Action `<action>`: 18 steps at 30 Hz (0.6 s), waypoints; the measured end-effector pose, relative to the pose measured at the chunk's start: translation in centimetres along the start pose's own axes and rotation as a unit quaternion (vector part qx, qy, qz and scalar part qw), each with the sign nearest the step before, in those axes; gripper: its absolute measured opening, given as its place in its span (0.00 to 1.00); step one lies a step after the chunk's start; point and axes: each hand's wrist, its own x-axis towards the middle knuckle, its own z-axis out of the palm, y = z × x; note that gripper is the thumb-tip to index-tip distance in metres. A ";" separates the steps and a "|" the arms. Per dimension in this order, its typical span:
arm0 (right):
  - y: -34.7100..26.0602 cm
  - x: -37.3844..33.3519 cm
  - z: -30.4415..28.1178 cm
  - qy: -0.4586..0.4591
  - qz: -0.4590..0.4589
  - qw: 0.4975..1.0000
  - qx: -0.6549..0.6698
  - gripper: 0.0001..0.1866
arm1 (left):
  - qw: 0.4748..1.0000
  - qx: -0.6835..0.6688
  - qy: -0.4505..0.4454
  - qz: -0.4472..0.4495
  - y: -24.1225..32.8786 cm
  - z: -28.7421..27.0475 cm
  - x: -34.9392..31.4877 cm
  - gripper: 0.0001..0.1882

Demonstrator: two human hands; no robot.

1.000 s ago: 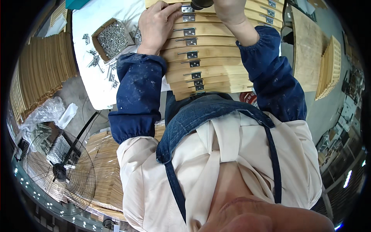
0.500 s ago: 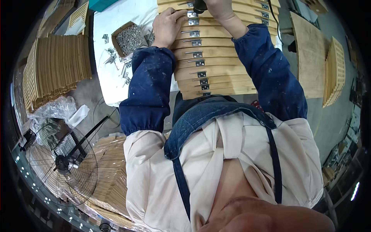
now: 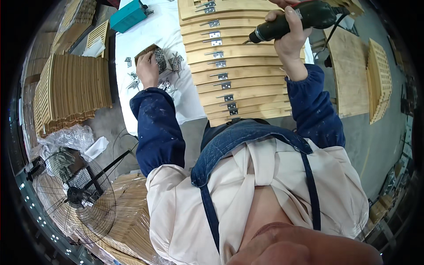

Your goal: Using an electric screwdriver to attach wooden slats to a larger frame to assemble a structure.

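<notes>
My right hand (image 3: 291, 44) grips a dark electric screwdriver (image 3: 316, 16), its bit pointing left above a row of overlapping bamboo panels (image 3: 247, 68). My left hand (image 3: 147, 70) is over the left side of a small cardboard box (image 3: 152, 47) of screws (image 3: 160, 59). Its fingers are bent close together at the screws, and what is between the fingertips is hidden. Small metal hinges (image 3: 216, 43) with pins lie in a line down the panels. More loose hinges (image 3: 176, 62) lie beside the box on the white table cover (image 3: 187, 95).
A teal case (image 3: 129, 17) stands at the table's far left. Stacked slatted panels (image 3: 81, 88) rise on the left, with a black wire fan (image 3: 76, 196) nearer me. A wooden board (image 3: 355, 73) stands at right. The screwdriver's cable (image 3: 329, 37) hangs beside the panels.
My left hand has left the hinge on the panels and moved left to the screw box. My right hand has lifted the screwdriver off the hinge and drawn it right.
</notes>
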 end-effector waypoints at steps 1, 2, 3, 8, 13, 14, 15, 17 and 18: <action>-0.1 -0.6 -0.2 0.001 0.005 1.000 0.005 0.18 | 0.995 0.071 -0.067 -0.004 -2.9 -0.4 -0.7 0.14; -0.3 -0.8 0.1 0.002 0.006 1.000 0.010 0.18 | 0.992 0.086 -0.092 0.019 -4.9 -0.3 -1.2 0.13; -0.3 -1.1 -0.1 0.004 0.006 1.000 0.002 0.18 | 0.987 0.093 -0.120 0.044 -5.0 0.1 -1.2 0.13; -0.5 -1.6 -0.3 0.008 0.000 1.000 -0.006 0.17 | 0.981 0.094 -0.169 0.018 -4.7 1.4 0.0 0.09; -0.6 -1.7 0.6 0.016 0.026 1.000 -0.005 0.17 | 0.998 0.008 -0.060 -0.024 -5.5 0.4 -0.1 0.10; -0.5 -1.7 0.7 0.016 0.030 0.999 -0.007 0.17 | 0.999 0.026 -0.038 -0.011 -5.6 0.3 -0.1 0.10; -0.4 -1.6 0.9 0.015 0.033 0.999 -0.005 0.18 | 0.999 0.026 -0.039 -0.015 -5.3 0.0 -0.1 0.10; 0.1 -1.6 1.1 0.010 0.042 0.999 -0.003 0.18 | 0.970 -0.163 -0.055 -0.175 -5.0 -0.7 0.0 0.10; 0.3 -1.4 0.9 0.004 0.041 0.999 0.007 0.18 | 0.946 -0.256 -0.045 -0.196 -4.0 -0.9 0.1 0.09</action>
